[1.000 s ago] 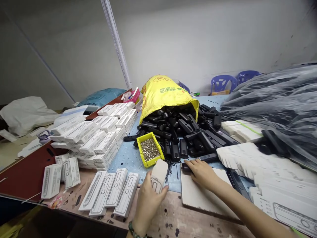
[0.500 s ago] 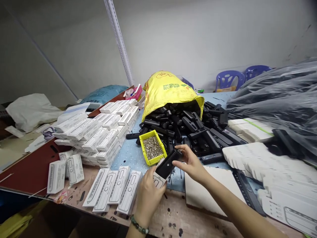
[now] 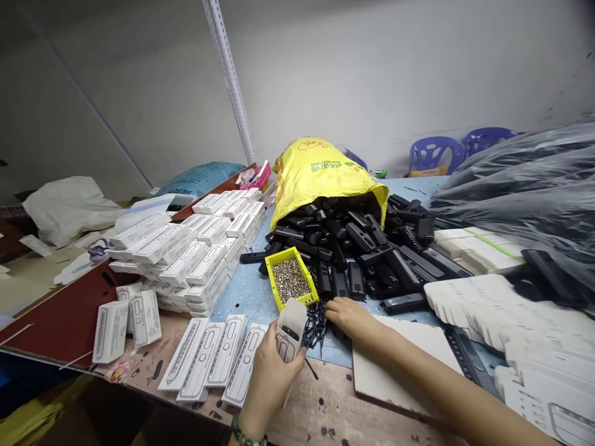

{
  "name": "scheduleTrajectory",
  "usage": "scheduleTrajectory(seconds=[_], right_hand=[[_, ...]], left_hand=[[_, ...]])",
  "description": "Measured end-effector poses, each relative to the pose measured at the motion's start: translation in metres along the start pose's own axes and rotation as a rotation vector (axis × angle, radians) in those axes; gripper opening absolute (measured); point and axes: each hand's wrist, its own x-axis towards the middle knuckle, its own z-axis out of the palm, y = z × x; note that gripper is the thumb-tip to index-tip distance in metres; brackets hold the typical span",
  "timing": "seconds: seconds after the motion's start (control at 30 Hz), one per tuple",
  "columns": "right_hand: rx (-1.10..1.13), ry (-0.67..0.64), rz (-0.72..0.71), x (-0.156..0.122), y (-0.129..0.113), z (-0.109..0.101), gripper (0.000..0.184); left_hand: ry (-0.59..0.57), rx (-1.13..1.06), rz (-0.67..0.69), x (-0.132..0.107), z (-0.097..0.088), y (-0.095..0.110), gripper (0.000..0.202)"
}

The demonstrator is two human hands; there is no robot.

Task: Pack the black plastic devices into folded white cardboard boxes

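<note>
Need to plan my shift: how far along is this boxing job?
Partway, it seems. Done: many white boxes stacked at the left, and a row of four nearer the person. In hand: the left hand holds an open white box with something black showing in it; the right hand rests beside loose black pins. Left: a large heap of black plastic parts spilling from the yellow sack.

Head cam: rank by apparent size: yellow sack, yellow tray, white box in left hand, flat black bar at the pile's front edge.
1. Yellow woven sack
2. Yellow tray and white box in the left hand: look about equal; the box is nearer the camera, so unsure
3. Flat black bar
</note>
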Motion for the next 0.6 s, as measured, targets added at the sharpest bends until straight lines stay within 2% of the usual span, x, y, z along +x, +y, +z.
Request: scheduleTrajectory(seconds=[0.1,0.2,0.3,0.37,0.43,0.47,0.6], right_hand=[[0.144,0.115,0.010,-0.003,0.000,-0.014,0.019],[0.305,0.304,0.114,-0.009,-0.005,-0.034,0.028],[0.487,0.439,0.209,-0.018,-0.019,-0.053,0.033],[0.688,0.486,0.256,-0.023,-0.034,-0.063,0.031],[0.775,0.462,0.253,-0.025,-0.051,-0.070,0.028],[0.727,0.434,0.225,-0.024,-0.060,-0.071,0.026],[0.294,0.327,0.041,-0.023,-0.081,-0.073,0.023]], left_hand=[[-0.036,0.032,0.081,0.000,0.001,-0.002,0.062],[-0.078,0.078,0.230,0.001,0.008,0.001,0.058],[-0.089,0.141,0.309,0.005,0.019,0.008,0.052],[-0.080,0.165,0.316,0.008,0.026,0.014,0.050],[-0.081,0.158,0.308,0.009,0.031,0.020,0.052],[-0.082,0.146,0.303,0.008,0.034,0.023,0.054],[-0.131,0.076,0.320,0.002,0.039,0.031,0.062]])
